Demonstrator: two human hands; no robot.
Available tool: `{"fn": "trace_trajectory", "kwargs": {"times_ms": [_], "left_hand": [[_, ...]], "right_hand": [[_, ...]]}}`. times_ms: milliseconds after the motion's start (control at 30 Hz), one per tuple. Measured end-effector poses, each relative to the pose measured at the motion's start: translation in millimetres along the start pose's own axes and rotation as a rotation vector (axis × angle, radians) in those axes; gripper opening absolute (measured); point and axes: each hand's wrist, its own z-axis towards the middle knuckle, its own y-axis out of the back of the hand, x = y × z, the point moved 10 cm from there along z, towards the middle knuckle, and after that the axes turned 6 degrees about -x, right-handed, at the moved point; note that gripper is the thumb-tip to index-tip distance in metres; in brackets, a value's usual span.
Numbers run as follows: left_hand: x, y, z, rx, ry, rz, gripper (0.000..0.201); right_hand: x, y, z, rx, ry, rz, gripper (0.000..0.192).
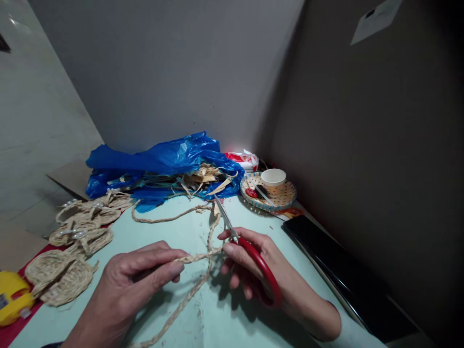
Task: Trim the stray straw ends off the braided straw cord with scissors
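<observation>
A pale twisted straw cord (197, 257) stretches between my two hands above the light green tabletop. My left hand (145, 278) pinches it between thumb and fingertips. With my right hand (250, 261) I hold red-handled scissors (261, 266), their blades pointing away from me and up to the left. The thumb and index finger of that hand also pinch the cord's right end. More of the braided cord (181, 307) passes beneath and curves back toward the blue bag. Whether the scissor blades are fully closed is hard to make out.
A blue plastic bag (155, 157) with dry straw (205, 176) lies at the back. Small woven sandals (68, 275) and a yellow tape measure (14, 297) are left. At right are a woven tray (250, 203) with a paper cup (273, 181), and a black flat object (333, 270).
</observation>
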Motion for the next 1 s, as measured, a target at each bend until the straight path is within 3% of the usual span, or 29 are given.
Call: {"fn": "trace_trajectory", "kwargs": {"times_ms": [100, 267, 533, 667, 900, 1000], "left_hand": [[-3.8, -9.3, -2.9, 0.057, -0.051, 0.026, 0.011], [-5.7, -23.3, -10.5, 0.080, -0.027, 0.036, 0.021], [25.0, -17.3, -14.0, 0.001, 0.198, -0.064, 0.040], [17.1, -7.1, -14.7, -0.115, 0.142, 0.084, 0.041], [-18.3, 0.6, -15.7, -0.241, -0.133, 0.273, 0.030], [-19.9, 7.8, -17.1, -0.314, -0.136, 0.298, 0.029]], "right_hand": [[-2.6, -11.0, -0.5, 0.034, -0.045, 0.207, 0.047], [-0.6, 2.5, 1.4, -0.099, 0.008, 0.375, 0.048], [8.4, 12.1, -2.3, -0.169, 0.123, 0.395, 0.049], [8.9, 12.3, -3.0, -0.195, 0.125, 0.399, 0.049], [13.0, 14.3, -3.2, -0.235, 0.164, 0.340, 0.046], [14.7, 12.2, -5.6, -0.233, 0.170, 0.328, 0.044]]}}
